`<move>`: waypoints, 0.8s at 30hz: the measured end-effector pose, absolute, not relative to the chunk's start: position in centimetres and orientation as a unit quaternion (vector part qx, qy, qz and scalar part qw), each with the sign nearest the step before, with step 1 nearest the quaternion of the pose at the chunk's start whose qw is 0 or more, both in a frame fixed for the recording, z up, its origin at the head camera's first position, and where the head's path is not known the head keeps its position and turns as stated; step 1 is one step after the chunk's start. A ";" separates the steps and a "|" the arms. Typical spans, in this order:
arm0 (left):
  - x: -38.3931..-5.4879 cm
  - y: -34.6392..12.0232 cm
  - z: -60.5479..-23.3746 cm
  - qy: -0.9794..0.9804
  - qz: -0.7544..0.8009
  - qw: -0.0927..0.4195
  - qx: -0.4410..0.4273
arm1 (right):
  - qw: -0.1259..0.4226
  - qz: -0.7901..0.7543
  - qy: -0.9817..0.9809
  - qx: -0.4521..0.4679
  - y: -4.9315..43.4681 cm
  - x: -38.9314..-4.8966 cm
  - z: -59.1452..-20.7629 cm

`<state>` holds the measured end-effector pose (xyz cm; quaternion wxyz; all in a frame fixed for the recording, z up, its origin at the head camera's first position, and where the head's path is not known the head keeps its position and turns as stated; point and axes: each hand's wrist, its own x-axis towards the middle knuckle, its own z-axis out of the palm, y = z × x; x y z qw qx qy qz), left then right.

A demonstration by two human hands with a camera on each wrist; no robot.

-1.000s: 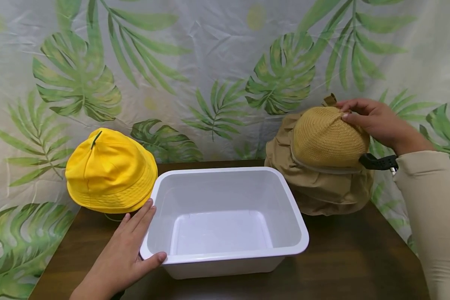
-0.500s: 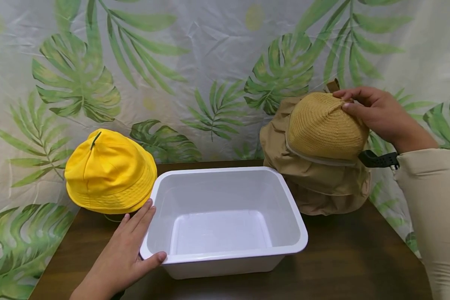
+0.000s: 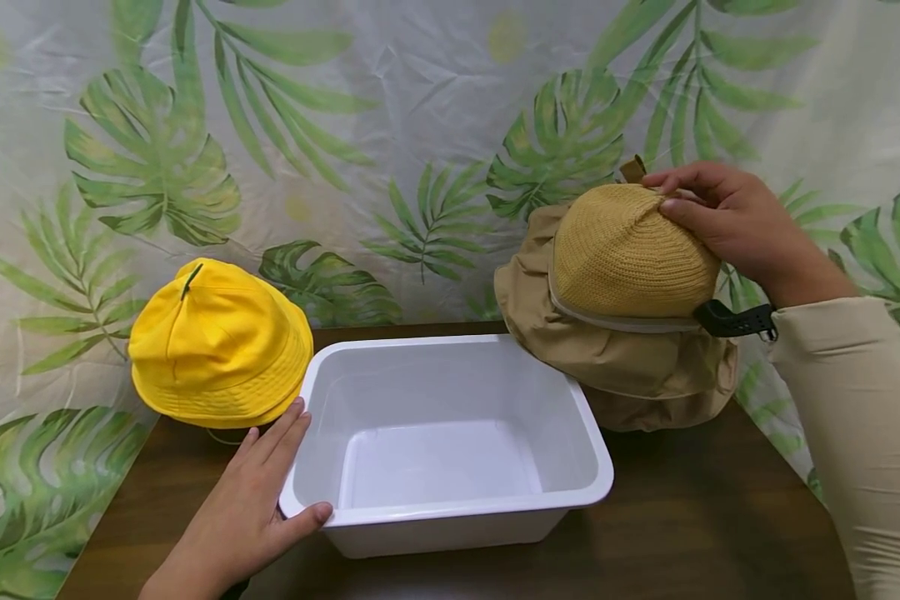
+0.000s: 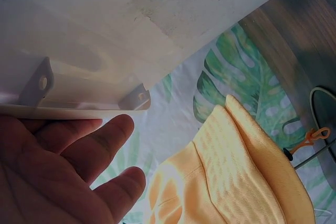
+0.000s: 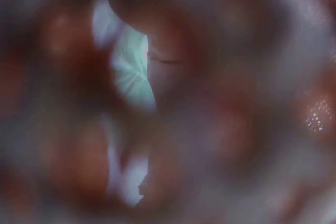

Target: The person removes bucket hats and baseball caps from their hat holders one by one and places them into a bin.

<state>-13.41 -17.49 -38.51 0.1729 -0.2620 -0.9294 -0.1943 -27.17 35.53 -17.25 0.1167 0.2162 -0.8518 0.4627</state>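
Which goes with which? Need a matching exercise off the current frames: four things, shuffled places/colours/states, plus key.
Things:
1. left hand
2. hat with the dark green stalk
3. right hand
4. basin

Places, colours, states:
A. white, standing on the brown table
B. pinching the knitted crown near its top
C. touching the basin
D. bright yellow, left of the basin in the head view

Pairs: 1-C, 2-D, 3-B, 4-A
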 end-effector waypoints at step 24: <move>-13.6 -17.7 -39.0 -0.919 -0.196 0.201 -0.276 | 0.174 0.452 -0.848 0.215 27.1 -26.0 -14.8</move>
